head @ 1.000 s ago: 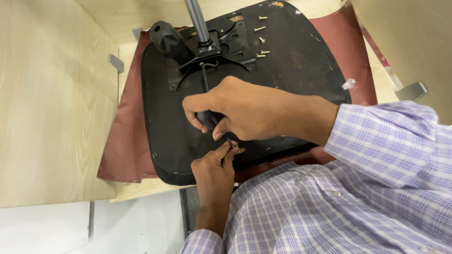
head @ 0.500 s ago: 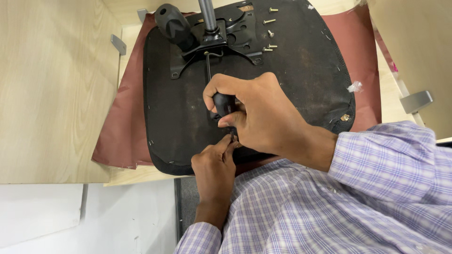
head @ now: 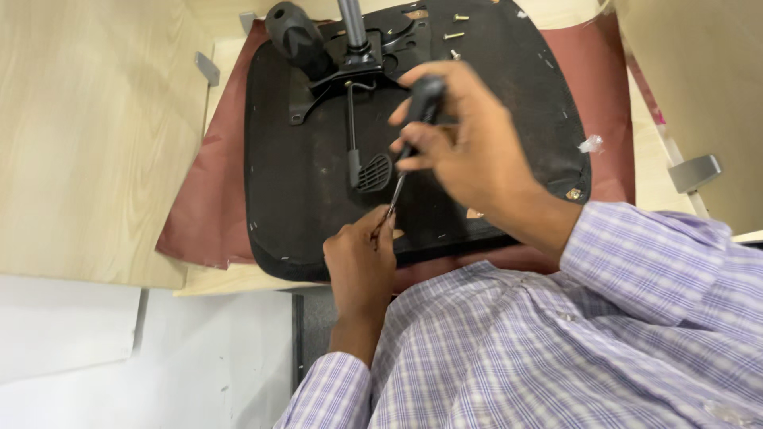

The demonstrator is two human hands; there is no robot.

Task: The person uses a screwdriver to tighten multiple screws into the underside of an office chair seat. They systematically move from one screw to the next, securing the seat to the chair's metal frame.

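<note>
A pale wooden worktop fills the left of the view, and on it lies a dark red cloth spread flat. On the cloth rests an upturned office chair seat, its black underside facing up and its near edge close to the person's body. At the far end of the seat sits the metal tilt mechanism, with a grey gas-lift column rising from it and a black knob beside it. A thin lever runs from the mechanism toward the near edge and ends in a ribbed black paddle.

The right hand is clamped around the black handle of a screwdriver, held tilted, its shaft slanting down toward the near edge of the seat. The left hand sits just below, fingertips pinched together around the tip of the shaft, right at the seat's surface; whatever they hold there is too small to tell. The two hands are close together, joined by the tool.

Several loose brass screws lie on the far part of the seat, well apart from the hands. Both forearms wear a lilac checked shirt.
</note>
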